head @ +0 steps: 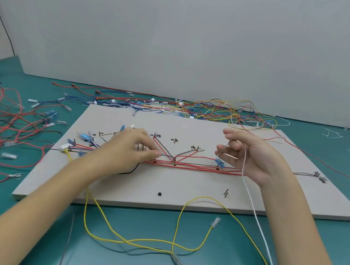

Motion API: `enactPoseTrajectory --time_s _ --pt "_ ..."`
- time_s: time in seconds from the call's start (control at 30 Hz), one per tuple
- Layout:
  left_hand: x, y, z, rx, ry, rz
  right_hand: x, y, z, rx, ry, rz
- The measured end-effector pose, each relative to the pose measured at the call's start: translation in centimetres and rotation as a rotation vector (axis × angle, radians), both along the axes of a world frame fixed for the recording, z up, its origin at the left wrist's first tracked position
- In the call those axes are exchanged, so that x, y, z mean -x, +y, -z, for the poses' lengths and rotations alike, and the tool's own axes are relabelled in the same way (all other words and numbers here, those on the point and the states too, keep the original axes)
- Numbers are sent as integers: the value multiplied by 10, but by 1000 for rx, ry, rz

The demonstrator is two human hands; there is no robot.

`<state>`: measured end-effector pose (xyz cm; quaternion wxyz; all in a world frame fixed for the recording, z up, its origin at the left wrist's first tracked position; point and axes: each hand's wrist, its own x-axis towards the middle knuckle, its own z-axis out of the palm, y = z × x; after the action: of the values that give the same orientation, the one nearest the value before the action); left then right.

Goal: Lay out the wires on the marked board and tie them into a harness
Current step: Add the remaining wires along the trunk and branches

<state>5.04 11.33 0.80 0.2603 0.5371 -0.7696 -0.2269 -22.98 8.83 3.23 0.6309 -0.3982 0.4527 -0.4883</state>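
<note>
Green table (224,239), grey marked board (124,186), plain wall behind.
Left hand (127,149) pressing fingertips on red wires (188,166) (mid-board); right hand (251,156) raised, pinching white wire (253,208); yellow wire (141,240) looping in front, loose wires (223,111) piled behind.

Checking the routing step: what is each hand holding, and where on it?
The right hand pinches the white wire near its upper end. The left hand presses fingertips on the red wires; a grip cannot be told.
</note>
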Motion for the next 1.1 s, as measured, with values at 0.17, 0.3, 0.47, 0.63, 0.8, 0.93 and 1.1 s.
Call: enactPoseTrajectory --time_s 0.17,0.3,0.47,0.63,0.8,0.93,1.1 --pt "18 0 22 194 -121 3 -1 0 1 -2 172 -27" --pt "25 2 24 247 -3 28 -2 0 2 4 216 -11" --pt "29 3 31 292 -27 58 -4 0 3 11 209 -11" --pt "29 0 31 328 -1 18 -5 -1 3 14 129 30" --pt "-2 -11 16 263 82 -145 -3 -2 2 6 -13 90" --pt "-28 -15 3 162 58 -176 -3 -3 3 -15 -123 125" --pt "-48 -17 -7 2 -29 -195 -4 -4 -1 5 -262 136"
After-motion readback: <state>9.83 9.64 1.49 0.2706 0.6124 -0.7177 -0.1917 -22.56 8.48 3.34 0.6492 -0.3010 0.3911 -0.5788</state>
